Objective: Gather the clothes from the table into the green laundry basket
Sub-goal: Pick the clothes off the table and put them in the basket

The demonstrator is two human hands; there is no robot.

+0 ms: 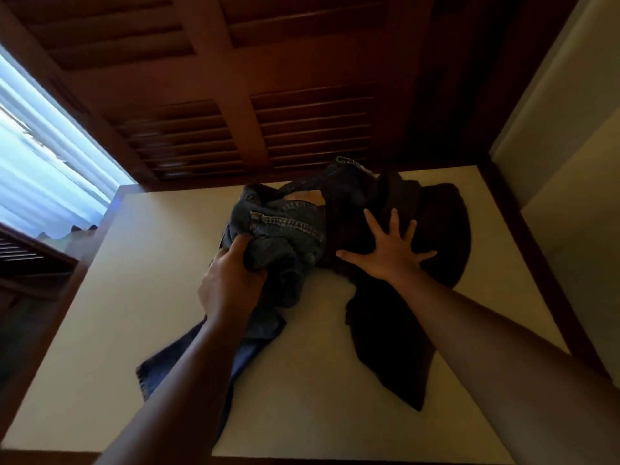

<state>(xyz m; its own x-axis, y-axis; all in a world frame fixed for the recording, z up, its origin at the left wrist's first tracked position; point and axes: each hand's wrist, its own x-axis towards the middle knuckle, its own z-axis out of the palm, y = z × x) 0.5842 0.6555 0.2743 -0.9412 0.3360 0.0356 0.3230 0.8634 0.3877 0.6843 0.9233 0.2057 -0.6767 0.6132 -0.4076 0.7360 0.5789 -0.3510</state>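
**Hands on the clothes pile, denim bunched in the left**

Clothes lie heaped on a pale table (134, 297) with a dark wooden rim, and both hands are on them. The left hand (231, 280) has its fingers and thumb curled tight round a bunched fold of blue jeans (288, 229). The knuckles are turned up and the cloth is gathered into the fist. Beyond this hand the jeans spread out crumpled, with a stitched seam and a pocket edge showing. On the near side one leg trails back under the left forearm, and its hem lies flat on the table.

The right hand (389, 253) is spread wide with fingers straight and splayed, and its palm lies flat on a dark garment (439, 229). It holds nothing in a grip. The garment is very dark, brown or black, and its kind cannot be told. It reaches out past the right hand's outer side. A long strip of it runs back toward the person beneath the right wrist and forearm. The jeans and the dark garment touch in the space between the two hands. Just past the right fingertips a darker denim waistband rises from the heap. Whether it belongs to the same jeans cannot be told.

Past the pile, beyond both hands, stand louvred wooden shutters (268, 95). A bright window (40, 156) lies far out to the left hand's side, and a plain wall (570, 129) rises beyond the right arm.
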